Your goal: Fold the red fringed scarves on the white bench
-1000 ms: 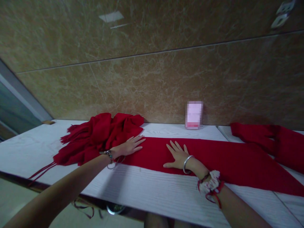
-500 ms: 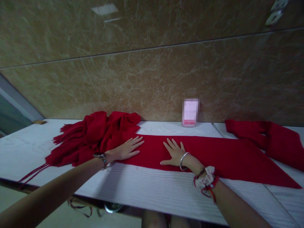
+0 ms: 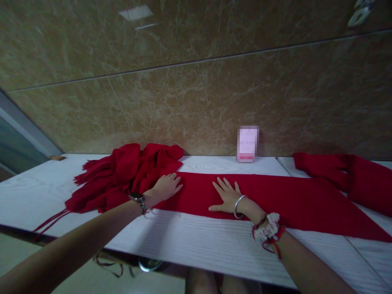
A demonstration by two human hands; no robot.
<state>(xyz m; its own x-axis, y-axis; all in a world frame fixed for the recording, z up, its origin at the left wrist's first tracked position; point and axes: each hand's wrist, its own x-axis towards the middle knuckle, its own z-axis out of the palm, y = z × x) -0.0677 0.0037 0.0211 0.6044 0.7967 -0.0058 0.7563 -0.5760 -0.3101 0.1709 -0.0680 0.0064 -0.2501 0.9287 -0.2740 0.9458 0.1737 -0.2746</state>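
Note:
A long red scarf (image 3: pixel 275 196) lies flat across the white tabletop, tapering to a point at the right. Toward the left it runs into a rumpled red heap (image 3: pixel 125 167) with fringe and two thin cords trailing out. My left hand (image 3: pixel 165 187), wearing a watch and a ring, rests where the flat part meets the heap. Its fingers are curled down into the fabric, fingertips partly hidden. My right hand (image 3: pixel 226 197), with a silver bangle and a scrunchie at the wrist, lies palm down on the flat part, fingers spread.
Another folded red cloth (image 3: pixel 367 183) lies at the right by the wall. A small pinkish box-like item (image 3: pixel 247 143), blurred out, stands against the brown marbled wall (image 3: pixel 183 106). The front edge of the white table (image 3: pixel 190 237) is close to my knees.
My left hand's fingers, stretched flat on the cloth before, have curled in and the hand has drawn back slightly. My right hand stays flat. The view has shifted a little.

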